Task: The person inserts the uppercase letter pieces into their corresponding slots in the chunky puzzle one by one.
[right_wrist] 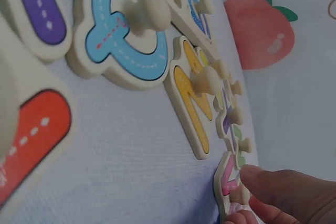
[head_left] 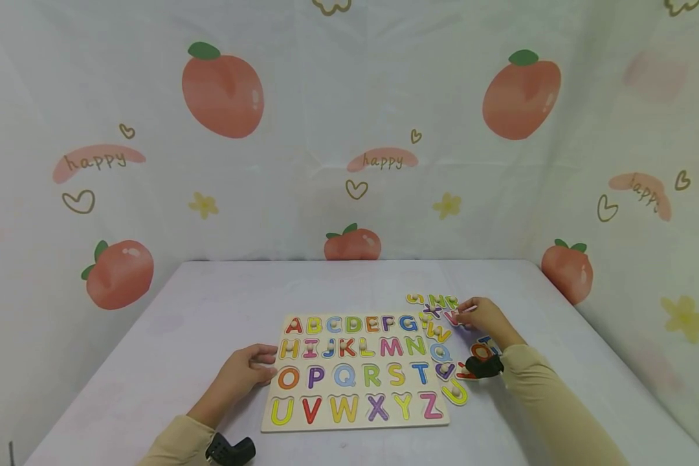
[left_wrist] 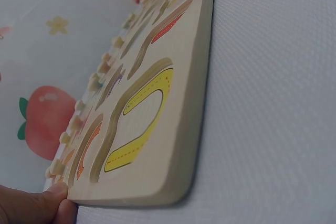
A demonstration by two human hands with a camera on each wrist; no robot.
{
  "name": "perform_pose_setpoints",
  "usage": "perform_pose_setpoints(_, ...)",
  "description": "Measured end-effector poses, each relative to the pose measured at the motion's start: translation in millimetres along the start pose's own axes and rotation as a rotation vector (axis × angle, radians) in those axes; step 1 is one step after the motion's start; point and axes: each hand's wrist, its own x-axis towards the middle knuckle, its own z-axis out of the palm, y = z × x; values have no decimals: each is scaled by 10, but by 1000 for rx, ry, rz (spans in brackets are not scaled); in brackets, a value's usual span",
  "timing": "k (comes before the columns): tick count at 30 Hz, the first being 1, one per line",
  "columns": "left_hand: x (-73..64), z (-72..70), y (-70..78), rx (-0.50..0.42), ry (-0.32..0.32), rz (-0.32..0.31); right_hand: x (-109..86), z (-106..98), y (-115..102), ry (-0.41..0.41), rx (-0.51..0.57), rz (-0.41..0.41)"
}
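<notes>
Touching the board [head_left: 355, 426], left grip [head_left: 243, 367] lies loose; right grip [head_left: 482, 316] pinches a pink letter [right_wrist: 228, 179].

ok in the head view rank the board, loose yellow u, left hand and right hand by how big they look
Largest to smallest:
1. Board
2. Left hand and right hand: too alike to rank
3. Loose U
</notes>
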Motion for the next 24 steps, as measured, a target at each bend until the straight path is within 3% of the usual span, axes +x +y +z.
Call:
perform_pose_setpoints(15, -29, -11, 38, 5, 0, 1, -46, 26, -23, 54, -20, -35)
perform_pose_setpoints(24, -35, -9, 35, -2, 3, -4, -25, 25, -46, 53, -40, -15)
